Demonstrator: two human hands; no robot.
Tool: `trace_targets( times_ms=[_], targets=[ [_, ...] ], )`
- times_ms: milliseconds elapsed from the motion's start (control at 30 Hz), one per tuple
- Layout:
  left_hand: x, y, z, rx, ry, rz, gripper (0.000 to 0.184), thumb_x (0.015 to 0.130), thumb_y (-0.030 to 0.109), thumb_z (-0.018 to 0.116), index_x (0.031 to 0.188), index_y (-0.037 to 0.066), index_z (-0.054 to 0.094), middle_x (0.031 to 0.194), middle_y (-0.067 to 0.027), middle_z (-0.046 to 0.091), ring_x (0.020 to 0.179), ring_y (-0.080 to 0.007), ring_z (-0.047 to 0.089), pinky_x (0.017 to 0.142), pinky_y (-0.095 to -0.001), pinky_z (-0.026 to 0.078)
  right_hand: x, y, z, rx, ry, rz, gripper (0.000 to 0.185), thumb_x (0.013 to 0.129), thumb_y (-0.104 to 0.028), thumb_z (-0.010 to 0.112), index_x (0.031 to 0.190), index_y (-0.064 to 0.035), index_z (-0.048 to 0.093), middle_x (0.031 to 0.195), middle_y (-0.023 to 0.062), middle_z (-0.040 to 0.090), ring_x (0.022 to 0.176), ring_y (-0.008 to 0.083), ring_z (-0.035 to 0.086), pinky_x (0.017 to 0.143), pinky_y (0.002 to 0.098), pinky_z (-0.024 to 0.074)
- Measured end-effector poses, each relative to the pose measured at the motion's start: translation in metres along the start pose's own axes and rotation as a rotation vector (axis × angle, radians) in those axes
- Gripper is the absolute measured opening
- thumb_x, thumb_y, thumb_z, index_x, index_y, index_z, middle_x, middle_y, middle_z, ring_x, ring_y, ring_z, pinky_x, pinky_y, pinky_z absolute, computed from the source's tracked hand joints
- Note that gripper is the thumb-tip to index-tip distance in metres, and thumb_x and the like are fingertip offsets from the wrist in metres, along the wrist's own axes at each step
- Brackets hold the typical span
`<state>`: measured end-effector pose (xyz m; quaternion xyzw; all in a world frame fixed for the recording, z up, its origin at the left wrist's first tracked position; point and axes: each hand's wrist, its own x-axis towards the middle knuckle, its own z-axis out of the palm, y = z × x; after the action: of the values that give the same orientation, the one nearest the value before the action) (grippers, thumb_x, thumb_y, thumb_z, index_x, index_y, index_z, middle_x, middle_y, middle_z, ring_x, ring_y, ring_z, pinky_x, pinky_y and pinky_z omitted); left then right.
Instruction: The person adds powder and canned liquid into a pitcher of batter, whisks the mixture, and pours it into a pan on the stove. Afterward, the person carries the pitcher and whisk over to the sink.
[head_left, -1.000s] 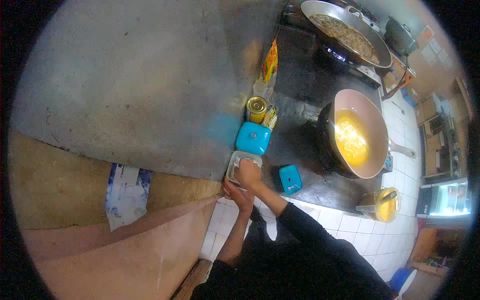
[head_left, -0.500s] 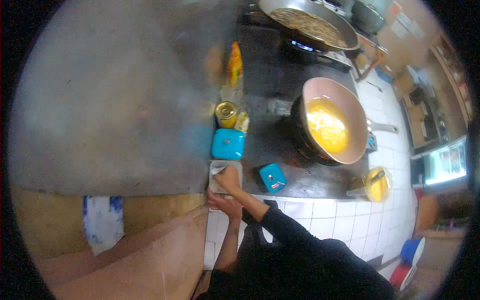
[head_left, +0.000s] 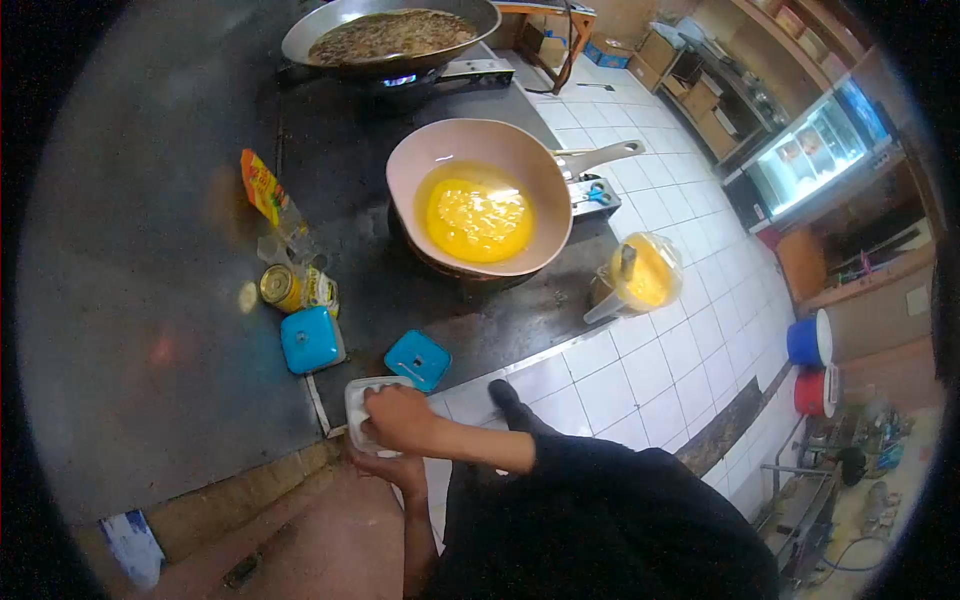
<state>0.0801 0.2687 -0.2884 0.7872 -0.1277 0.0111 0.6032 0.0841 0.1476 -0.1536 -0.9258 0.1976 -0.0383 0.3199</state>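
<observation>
My left hand (head_left: pixel 393 468) is wrapped round the lower side of a small white plastic container (head_left: pixel 355 402), held at the counter's edge. The fingers of my right hand (head_left: pixel 400 420) curl down inside the container; their tips, and anything between them, are hidden. A loose blue lid (head_left: pixel 418 360) lies on the counter just beyond. To the left stands a similar container with its blue lid (head_left: pixel 312 340) on. Farther off, a pink frying pan (head_left: pixel 405 165) with a pale handle holds yellow egg in oil.
A gold-topped can (head_left: pixel 280 287), a small packet (head_left: pixel 321 290) and a yellow-red pouch (head_left: pixel 262 187) line the counter's left. A large wok (head_left: pixel 480 25) of dark food sits over a blue flame. At the right corner stands a clear jug (head_left: pixel 605 300) of yellow liquid.
My view has swung right. Both hands have drawn the white container away from the blue-lidded one, toward me and the loose lid. My right fingers are still inside it.
</observation>
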Motion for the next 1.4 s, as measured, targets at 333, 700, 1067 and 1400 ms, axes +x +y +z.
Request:
trace_targets(
  times_ms=[333, 700, 1067, 1400],
  targets=[
    [-0.062, 0.109, 0.096, 0.016, -0.282, 0.349, 0.104, 0.053, 0.036, 0.09, 0.134, 0.003, 0.033, 0.13, -0.0149, 0.043, 0.12, -0.0325, 0.038, 0.101, -0.0418, 0.026, -0.125, 0.124, -0.14, 0.233, 0.329, 0.089, 0.008, 0.078, -0.008, 0.065, 0.082, -0.0016, 0.062, 0.076, 0.0151, 0.062, 0.069, 0.0357, 0.061, 0.064, 0.0419, 0.0501],
    [-0.107, 0.167, 0.158, 0.163, -0.326, 0.521, 0.1, 0.055, 0.041, 0.086, 0.131, 0.005, 0.033, 0.132, -0.0141, 0.045, 0.12, -0.0301, 0.044, 0.101, -0.0436, 0.024, -0.181, 0.182, -0.195, 0.115, 0.521, -0.047, 0.011, 0.081, -0.004, 0.065, 0.091, -0.0009, 0.066, 0.077, 0.0132, 0.062, 0.061, 0.0282, 0.06, 0.057, 0.0358, 0.0488],
    [-0.119, 0.176, 0.164, 0.229, -0.331, 0.679, 0.099, 0.06, 0.05, 0.083, 0.131, 0.004, 0.033, 0.132, -0.0141, 0.042, 0.121, -0.0302, 0.04, 0.1, -0.0442, 0.023, -0.169, 0.176, -0.176, 0.419, 0.43, 0.107, 0.011, 0.082, -0.007, 0.059, 0.085, 0.0022, 0.064, 0.076, 0.0217, 0.062, 0.065, 0.0349, 0.061, 0.06, 0.0394, 0.047],
    [-0.127, 0.188, 0.175, 0.211, -0.407, 0.655, 0.106, 0.054, 0.046, 0.086, 0.133, 0.002, 0.031, 0.129, -0.0153, 0.042, 0.12, -0.031, 0.039, 0.099, -0.0454, 0.024, -0.185, 0.208, -0.197, 0.874, 0.44, 0.451, 0.021, 0.084, -0.016, 0.063, 0.082, 0.0047, 0.066, 0.063, 0.0094, 0.063, 0.054, 0.0135, 0.056, 0.051, 0.0288, 0.0421]
  ],
)
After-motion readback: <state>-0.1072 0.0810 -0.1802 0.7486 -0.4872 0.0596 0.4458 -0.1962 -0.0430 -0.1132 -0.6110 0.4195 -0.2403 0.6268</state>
